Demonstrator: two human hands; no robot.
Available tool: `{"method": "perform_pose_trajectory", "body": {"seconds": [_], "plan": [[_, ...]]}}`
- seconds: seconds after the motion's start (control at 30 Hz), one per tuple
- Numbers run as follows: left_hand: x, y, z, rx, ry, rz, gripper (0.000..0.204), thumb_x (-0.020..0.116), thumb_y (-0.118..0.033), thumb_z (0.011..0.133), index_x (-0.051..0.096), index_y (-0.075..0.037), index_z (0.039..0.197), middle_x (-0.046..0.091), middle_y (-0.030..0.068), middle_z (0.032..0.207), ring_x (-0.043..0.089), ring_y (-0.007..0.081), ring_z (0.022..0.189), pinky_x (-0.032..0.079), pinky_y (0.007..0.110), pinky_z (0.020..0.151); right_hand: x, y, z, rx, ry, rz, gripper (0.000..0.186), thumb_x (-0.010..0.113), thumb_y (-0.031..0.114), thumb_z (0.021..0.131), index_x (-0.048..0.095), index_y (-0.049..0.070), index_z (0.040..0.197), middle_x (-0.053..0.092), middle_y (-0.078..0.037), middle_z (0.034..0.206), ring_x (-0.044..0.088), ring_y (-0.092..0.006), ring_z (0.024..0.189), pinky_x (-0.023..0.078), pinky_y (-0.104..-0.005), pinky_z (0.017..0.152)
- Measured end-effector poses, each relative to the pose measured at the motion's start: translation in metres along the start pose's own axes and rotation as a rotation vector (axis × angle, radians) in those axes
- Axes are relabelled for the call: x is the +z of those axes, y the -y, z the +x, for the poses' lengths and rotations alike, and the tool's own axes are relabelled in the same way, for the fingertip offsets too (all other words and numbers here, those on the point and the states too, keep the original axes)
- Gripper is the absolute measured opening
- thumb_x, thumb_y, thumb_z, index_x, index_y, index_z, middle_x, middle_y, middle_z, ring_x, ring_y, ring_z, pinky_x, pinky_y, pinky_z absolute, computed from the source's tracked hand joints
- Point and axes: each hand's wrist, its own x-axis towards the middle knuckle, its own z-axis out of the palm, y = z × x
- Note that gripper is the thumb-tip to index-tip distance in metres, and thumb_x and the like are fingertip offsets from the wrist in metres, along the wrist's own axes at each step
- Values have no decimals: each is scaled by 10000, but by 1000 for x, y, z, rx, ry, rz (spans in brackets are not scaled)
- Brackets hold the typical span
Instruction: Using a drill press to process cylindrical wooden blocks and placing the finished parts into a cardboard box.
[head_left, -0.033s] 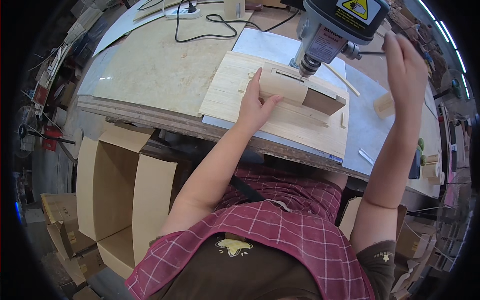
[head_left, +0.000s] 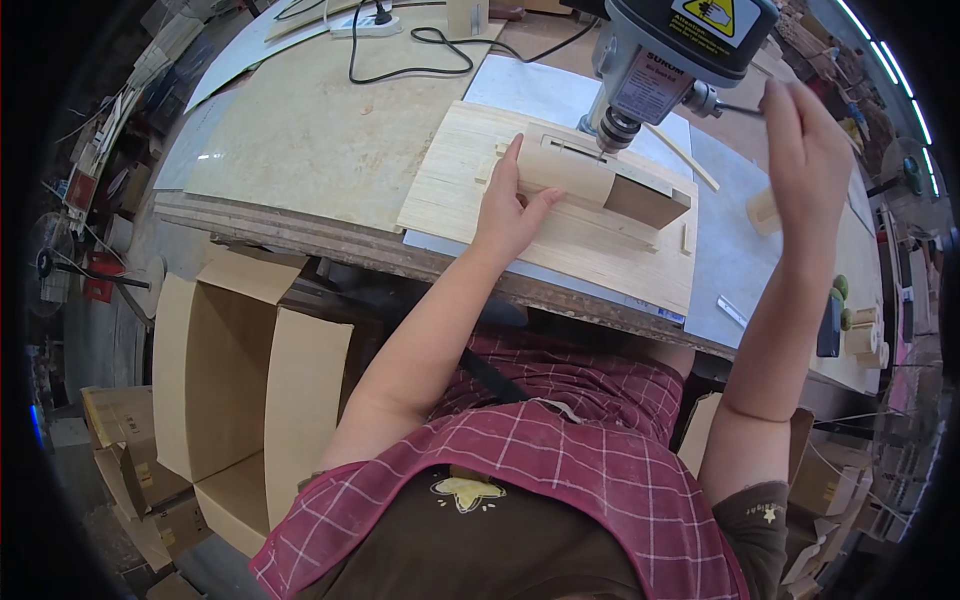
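My left hand (head_left: pixel 512 215) grips the left part of a pale wooden workpiece (head_left: pixel 570 178) with a slot along its top, thumb on the near face and fingers around the end. The piece lies on a light wooden board (head_left: pixel 440 190) with small strips fixed on it, directly under the chuck (head_left: pixel 619 130) of a grey drill press (head_left: pixel 660 80); a thin bit points at the slot. My right hand (head_left: pixel 810 155) is raised at the right, closed on the end of the drill press's lever (head_left: pixel 740 108).
The worktable (head_left: pixel 280 150) carries a white power strip (head_left: pixel 365 28) with black cord, a thin wood strip (head_left: pixel 690 165), a metal ruler (head_left: pixel 731 310) and wooden cylinders (head_left: pixel 866 340). An open cardboard box (head_left: pixel 215 380) stands below left, with several more cartons around.
My right hand has moved slightly downward with the lever. My left hand and the workpiece look the same.
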Motion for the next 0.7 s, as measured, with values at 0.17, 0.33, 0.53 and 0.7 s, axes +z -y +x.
{"method": "perform_pose_trajectory", "body": {"seconds": [0.17,0.33,0.53,0.7], "plan": [[5,0,3,8,10,13,763,672,-167,711,226,-16,1312,403,197,1215,441,283,1087,394,323,853,9,17,-46,38,-50,95,209,511,198,820,540,26,704,469,-120,563,437,-216,476,360,-298,472],[4,-5,1,-18,12,40,766,671,-163,710,223,-14,1313,395,197,1225,442,281,1087,391,317,857,31,16,-72,-26,-195,226,109,549,72,795,536,16,703,440,-86,551,428,-185,466,346,-275,444],[4,-5,3,-31,16,-11,772,675,-164,707,222,-9,1311,395,194,1224,443,275,1084,384,313,866,60,7,-97,-51,-250,262,29,546,24,787,563,5,773,459,-67,594,420,-157,482,346,-257,436],[5,0,3,42,-4,31,770,676,-154,704,223,-12,1310,407,191,1205,455,274,1055,400,313,834,80,-2,-108,-77,-289,292,38,551,13,784,564,-7,814,475,-80,647,441,-164,531,360,-249,460]]}}
